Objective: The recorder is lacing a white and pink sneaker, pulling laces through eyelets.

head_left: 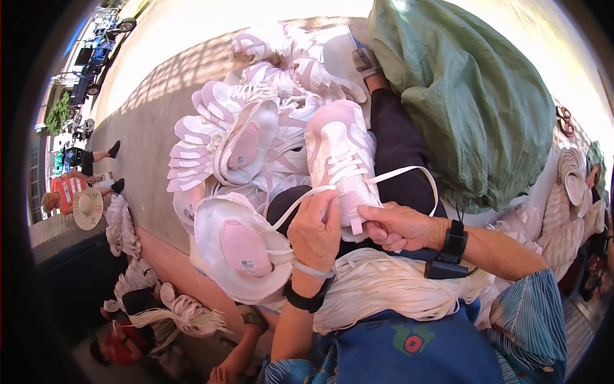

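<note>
A pink-and-white shoe upper (pixel 341 141) lies over my dark-trousered leg, toe pointing away. White lace (pixel 345 165) crosses its front through the eyelets. My left hand (pixel 314 227) is closed in a pinch on the lace at the left of the tongue (pixel 350 203). My right hand (pixel 403 227) grips the upper near its pink tab (pixel 356 225), thumb on top and fingers curled. One loose lace end loops out to the right and passes behind my right wrist. Another upper (pixel 246 246), its pink inside showing, lies beside my left hand.
Stacked pink-and-white uppers (pixel 243 128) spread ahead to the left. A bundle of white laces (pixel 390 281) lies across my lap over a blue apron (pixel 377 349). A large green sack (pixel 467 102) bulges at the right. Other people (pixel 70 192) sit at the left.
</note>
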